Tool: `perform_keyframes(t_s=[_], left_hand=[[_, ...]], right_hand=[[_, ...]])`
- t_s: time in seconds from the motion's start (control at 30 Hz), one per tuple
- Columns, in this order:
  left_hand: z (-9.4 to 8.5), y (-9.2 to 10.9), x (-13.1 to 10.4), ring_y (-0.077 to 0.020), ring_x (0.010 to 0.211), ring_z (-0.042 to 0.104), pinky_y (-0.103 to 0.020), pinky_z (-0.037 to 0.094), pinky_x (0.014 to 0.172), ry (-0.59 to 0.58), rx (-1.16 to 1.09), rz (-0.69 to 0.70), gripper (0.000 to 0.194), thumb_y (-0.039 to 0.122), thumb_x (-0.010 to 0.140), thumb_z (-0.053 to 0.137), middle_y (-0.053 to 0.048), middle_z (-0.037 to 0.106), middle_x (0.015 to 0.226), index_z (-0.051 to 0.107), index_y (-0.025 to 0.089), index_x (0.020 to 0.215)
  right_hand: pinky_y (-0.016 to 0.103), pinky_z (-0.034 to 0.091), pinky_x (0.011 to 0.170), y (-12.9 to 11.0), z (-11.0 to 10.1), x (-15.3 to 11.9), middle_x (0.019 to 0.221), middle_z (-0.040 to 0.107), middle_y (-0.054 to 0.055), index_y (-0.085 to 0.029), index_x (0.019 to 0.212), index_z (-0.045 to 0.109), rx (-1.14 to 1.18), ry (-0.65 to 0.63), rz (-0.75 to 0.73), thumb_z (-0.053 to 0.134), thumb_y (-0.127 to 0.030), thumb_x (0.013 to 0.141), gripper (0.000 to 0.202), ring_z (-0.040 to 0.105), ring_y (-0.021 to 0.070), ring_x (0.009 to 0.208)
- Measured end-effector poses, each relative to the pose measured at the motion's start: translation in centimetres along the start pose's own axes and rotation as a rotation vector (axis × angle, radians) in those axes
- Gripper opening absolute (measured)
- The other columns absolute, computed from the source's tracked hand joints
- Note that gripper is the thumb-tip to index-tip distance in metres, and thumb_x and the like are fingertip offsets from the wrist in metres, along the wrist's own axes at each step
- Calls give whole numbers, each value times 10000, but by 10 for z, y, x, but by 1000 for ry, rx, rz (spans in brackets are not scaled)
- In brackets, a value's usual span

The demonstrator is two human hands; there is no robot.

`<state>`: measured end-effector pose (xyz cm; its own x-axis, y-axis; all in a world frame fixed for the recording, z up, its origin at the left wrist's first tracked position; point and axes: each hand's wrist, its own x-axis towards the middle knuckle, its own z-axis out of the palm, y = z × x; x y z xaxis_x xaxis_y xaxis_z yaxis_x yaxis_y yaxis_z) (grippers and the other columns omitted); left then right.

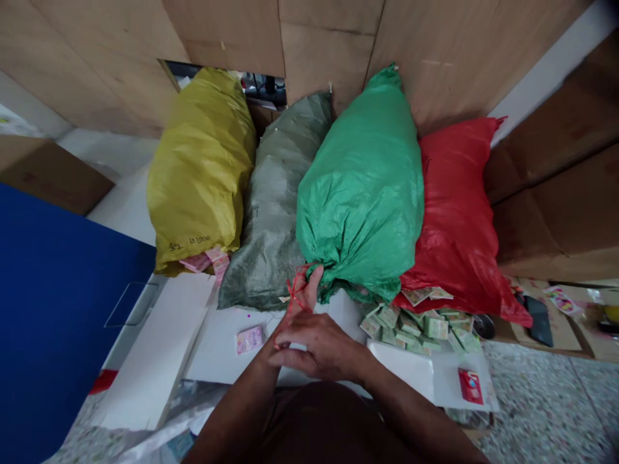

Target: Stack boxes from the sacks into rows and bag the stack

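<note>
A full green sack [362,187] leans on the wooden wall, its gathered mouth facing me. At that mouth is my left hand [302,293], its raised thumb against the gathered plastic and red string [294,290] looped about its fingers. My right hand [314,345] crosses over my left wrist, fingers curled in a pinch on the string's lower part. To the left of the green sack stand a grey sack [275,206] and a yellow sack [200,167]; a red sack [457,212] lies to its right.
Small green packets [411,328] are piled below the red sack, near a red box [470,385]. A pink packet [249,340] lies on the white table [213,361]. A blue panel [62,309] stands left, cardboard boxes [565,212] right.
</note>
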<state>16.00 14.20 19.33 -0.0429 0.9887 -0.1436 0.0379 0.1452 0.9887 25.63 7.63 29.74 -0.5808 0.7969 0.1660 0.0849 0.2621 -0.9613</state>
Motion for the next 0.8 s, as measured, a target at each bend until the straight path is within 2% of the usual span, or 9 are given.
perform_keyframes(t_s=[0.07,0.17,0.2,0.3,0.4,0.53,0.6,0.67,0.8], left_hand=[[-1,6,2,-253,1081,674,-375,544,963,39,-8,-31,369,575,936,676,-66,736,1029,701,232,1070],[1,21,2,-251,965,691,-362,563,892,33,-102,-73,441,624,919,673,-58,749,933,732,205,1042],[2,26,1,-245,924,692,-352,567,849,29,-127,-76,454,633,919,664,-55,748,921,735,201,1040],[6,47,5,-210,768,653,-317,539,724,26,-33,-25,432,624,914,670,-36,702,789,728,198,887],[9,73,18,-187,718,611,-293,500,688,70,92,121,398,570,871,754,-13,631,687,658,206,741],[9,96,35,-137,629,536,-259,444,602,80,37,241,376,545,851,786,16,599,671,654,202,768],[9,91,38,-126,590,512,-255,424,568,-19,-54,183,388,572,849,770,20,605,672,688,193,826],[9,75,37,-132,604,537,-258,441,581,-80,-125,89,422,594,807,792,13,638,705,708,187,880],[7,32,28,-156,688,588,-285,498,673,-4,-108,4,427,584,741,838,6,645,730,671,198,814]], right_hand=[[322,530,811,28,0,-18,962,773,51,-248,960,772,150,111,177,675,-581,962,347,692,195,874],[305,534,664,77,-15,-57,890,737,58,-237,968,746,599,484,550,665,-740,883,516,686,204,806],[320,550,669,91,-21,-68,925,740,68,-241,1015,741,735,545,632,678,-788,838,578,696,221,841],[382,591,783,113,-36,-86,1113,743,92,-257,1159,723,945,536,662,779,-756,771,635,705,262,1018],[400,594,797,119,-43,-80,1147,738,97,-259,1177,720,1026,507,583,736,-799,785,668,696,276,1066],[350,582,742,132,-49,-72,997,751,86,-223,1078,732,903,705,648,725,-827,761,682,711,245,962],[336,577,708,142,-56,-79,924,750,90,-196,1014,737,772,757,725,740,-838,718,707,716,238,900],[325,569,664,150,-64,-91,900,749,102,-176,972,743,701,705,812,716,-860,709,733,719,232,849],[299,549,598,155,-76,-117,900,757,118,-157,942,767,616,512,931,680,-839,776,707,722,212,751]])
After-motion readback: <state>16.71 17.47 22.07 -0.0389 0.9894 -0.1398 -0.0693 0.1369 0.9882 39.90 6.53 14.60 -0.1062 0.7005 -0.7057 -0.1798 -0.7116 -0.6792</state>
